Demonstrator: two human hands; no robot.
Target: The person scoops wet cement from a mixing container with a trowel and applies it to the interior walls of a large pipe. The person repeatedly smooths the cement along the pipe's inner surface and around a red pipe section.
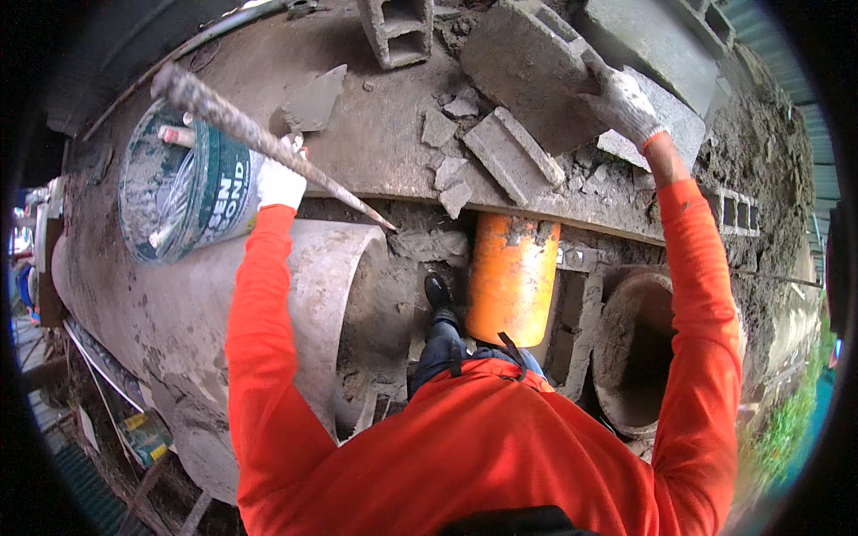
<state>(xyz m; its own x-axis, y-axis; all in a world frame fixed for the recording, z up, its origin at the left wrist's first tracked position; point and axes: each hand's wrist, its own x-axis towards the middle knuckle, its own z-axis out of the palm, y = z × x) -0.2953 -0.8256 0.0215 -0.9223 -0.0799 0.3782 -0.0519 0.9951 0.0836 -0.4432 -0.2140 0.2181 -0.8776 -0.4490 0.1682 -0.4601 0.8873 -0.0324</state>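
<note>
My left hand [281, 179], in a white knit glove, is wrapped round a long, rough, dirt-crusted metal bar [237, 129]. The bar slants down to the right, and its thin end hangs over the gap beside the large concrete pipe [308, 268]. Up at the right, my right hand [626, 103], gloved the same way, grips the edge of a grey hollow concrete block [523, 76]. This block is tilted, leaning by another pale block [666, 116]. A broken block piece [509, 156] lies just nearer, with smaller fragments [438, 128] beside it.
A dark green bucket [138, 196] with tools inside stands at the left. An orange cylinder [514, 277] stands before me, a round pipe opening [635, 348] to its right. Another hollow block [396, 36] is at the far edge. My boot [436, 290] is down in the gap.
</note>
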